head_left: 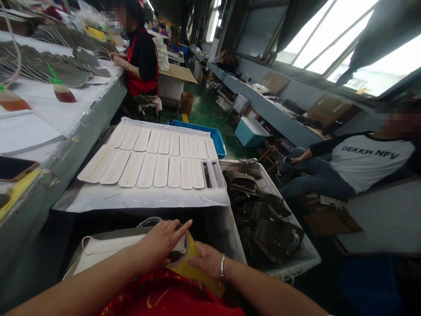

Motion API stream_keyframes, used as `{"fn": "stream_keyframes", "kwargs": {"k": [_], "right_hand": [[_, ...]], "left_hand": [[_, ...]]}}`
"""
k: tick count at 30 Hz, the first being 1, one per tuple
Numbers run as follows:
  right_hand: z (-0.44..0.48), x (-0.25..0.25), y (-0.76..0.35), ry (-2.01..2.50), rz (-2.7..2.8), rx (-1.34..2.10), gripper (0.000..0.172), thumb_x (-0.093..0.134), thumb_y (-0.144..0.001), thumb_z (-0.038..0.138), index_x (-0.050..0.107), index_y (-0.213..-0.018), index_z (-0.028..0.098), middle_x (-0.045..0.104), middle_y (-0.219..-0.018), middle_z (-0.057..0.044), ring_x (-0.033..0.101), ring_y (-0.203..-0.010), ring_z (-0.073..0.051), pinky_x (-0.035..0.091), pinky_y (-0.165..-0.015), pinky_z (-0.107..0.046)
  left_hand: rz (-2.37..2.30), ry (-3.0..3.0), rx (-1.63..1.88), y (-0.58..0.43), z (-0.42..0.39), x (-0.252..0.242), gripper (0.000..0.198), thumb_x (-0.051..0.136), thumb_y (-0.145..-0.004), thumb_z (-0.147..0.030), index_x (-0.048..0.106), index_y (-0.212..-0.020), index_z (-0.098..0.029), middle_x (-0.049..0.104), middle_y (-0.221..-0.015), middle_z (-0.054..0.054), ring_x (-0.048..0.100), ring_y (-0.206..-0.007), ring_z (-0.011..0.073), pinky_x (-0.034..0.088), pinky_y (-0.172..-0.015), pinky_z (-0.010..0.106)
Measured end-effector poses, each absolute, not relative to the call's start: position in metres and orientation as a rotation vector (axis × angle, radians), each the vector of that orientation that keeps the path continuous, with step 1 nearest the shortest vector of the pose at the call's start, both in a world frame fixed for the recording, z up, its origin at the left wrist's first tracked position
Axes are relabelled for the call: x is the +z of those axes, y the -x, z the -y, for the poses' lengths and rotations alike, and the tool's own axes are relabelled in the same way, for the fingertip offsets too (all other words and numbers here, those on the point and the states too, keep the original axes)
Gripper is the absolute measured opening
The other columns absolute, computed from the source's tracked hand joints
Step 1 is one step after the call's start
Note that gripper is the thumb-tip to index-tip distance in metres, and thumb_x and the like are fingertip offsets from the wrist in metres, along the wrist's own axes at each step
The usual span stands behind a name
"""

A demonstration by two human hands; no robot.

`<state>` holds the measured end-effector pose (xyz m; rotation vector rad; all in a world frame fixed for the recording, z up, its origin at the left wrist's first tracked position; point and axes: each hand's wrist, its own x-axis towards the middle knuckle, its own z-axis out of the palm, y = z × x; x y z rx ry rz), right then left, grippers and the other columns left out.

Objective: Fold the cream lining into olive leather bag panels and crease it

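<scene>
Across my lap lies a grey-brown bag piece (112,233) with a white panel (108,249) and a thin pale cord at its left end. My left hand (162,241) grips the right end of this piece from above, index finger stretched out and thumb low by the edge. In my right hand (208,261) is a yellow flat sheet (192,254), bent and pressed up against that same end. The fingers of the right hand curl round it, partly hidden behind. A clear loop (149,221) stands up behind the bag piece.
Ahead, a white-covered board (148,197) carries two rows of white strips (153,171). At right stands a white crate (304,252) of dark bags (263,215). A workbench (88,114) runs along the left, with a person (143,57) beside it; another person (368,158) sits at right.
</scene>
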<state>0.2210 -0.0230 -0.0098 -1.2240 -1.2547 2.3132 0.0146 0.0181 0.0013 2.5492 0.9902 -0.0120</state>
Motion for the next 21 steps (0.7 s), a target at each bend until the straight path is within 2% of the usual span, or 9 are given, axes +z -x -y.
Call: {"fn": "stream_keyframes", "kwargs": {"k": [5, 11, 14, 17, 21], "right_hand": [[0.028, -0.010, -0.210, 1.312, 1.169, 2.233, 0.055, 0.060, -0.070, 0.058, 0.041, -0.102, 0.017, 0.059, -0.067, 0.000, 0.053, -0.044, -0.011, 0.031, -0.035, -0.016], [0.035, -0.017, -0.205, 1.373, 1.077, 2.157, 0.050, 0.059, -0.073, 0.056, 0.038, -0.099, 0.018, 0.058, -0.060, 0.003, 0.051, -0.038, -0.009, 0.029, -0.032, -0.014], [0.036, -0.018, -0.203, 1.406, 1.038, 2.121, 0.052, 0.059, -0.072, 0.056, 0.038, -0.100, 0.017, 0.059, -0.061, 0.002, 0.052, -0.039, -0.010, 0.035, -0.031, -0.016], [0.039, -0.017, -0.198, 1.468, 1.014, 2.060, 0.050, 0.058, -0.073, 0.056, 0.040, -0.099, 0.017, 0.059, -0.060, 0.001, 0.051, -0.039, -0.011, 0.040, -0.032, -0.019], [0.044, -0.017, -0.190, 1.582, 0.920, 1.964, 0.043, 0.056, -0.075, 0.051, 0.041, -0.099, 0.018, 0.059, -0.059, 0.001, 0.052, -0.040, -0.011, 0.038, -0.032, -0.018]], "left_hand": [[-0.947, -2.538, -0.039, -0.009, -0.021, 0.002, 0.113, 0.072, -0.054, -0.018, 0.001, -0.142, -0.021, 0.034, -0.136, 0.016, 0.039, -0.118, 0.0306, 0.030, -0.099, 0.041], [-0.896, -2.545, -0.060, -0.005, -0.025, -0.001, 0.114, 0.073, -0.055, -0.017, 0.000, -0.142, -0.022, 0.029, -0.141, 0.017, 0.034, -0.125, 0.0308, 0.027, -0.102, 0.042], [-0.858, -2.478, -0.099, -0.003, -0.028, -0.002, 0.122, 0.078, -0.049, -0.031, 0.000, -0.142, -0.021, 0.023, -0.145, 0.020, 0.029, -0.129, 0.0330, 0.026, -0.104, 0.044], [-0.843, -2.399, -0.107, -0.003, -0.033, -0.002, 0.121, 0.076, -0.051, -0.048, 0.005, -0.142, -0.014, 0.023, -0.144, 0.022, 0.027, -0.129, 0.0339, 0.025, -0.105, 0.044], [-0.846, -2.355, -0.120, -0.006, -0.037, -0.001, 0.115, 0.076, -0.054, -0.049, 0.013, -0.141, -0.008, 0.027, -0.143, 0.023, 0.028, -0.129, 0.0324, 0.023, -0.106, 0.042]]}}
